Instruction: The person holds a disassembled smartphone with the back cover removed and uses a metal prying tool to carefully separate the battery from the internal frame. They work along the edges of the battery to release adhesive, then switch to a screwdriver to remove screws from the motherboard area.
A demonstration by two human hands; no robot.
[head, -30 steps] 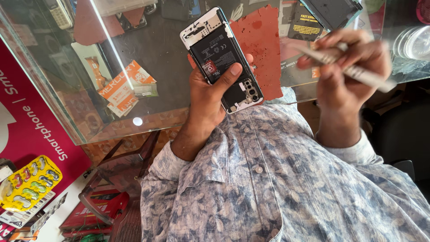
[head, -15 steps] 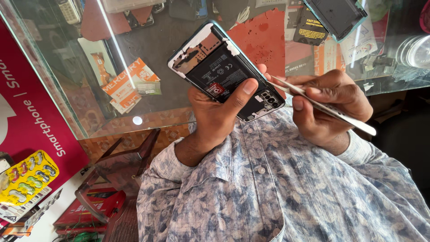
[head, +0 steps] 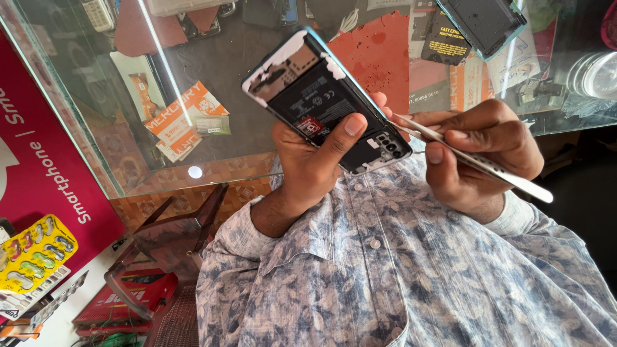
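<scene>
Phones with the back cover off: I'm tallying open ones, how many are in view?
2. One opened phone is held in the left hand; another opened phone body lies on the glass counter at top right. Others under the glass may be hidden.

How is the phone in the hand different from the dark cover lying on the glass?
The phone is held up in the left hand, tilted; the cover lies flat on the glass counter, untouched. The phone's open back shows a battery, a red sticker and camera lenses; the cover looks like a plain hollow shell. The metal tool in the right hand points at the phone, not the cover. Both are dark rectangles with pale edges.
</scene>
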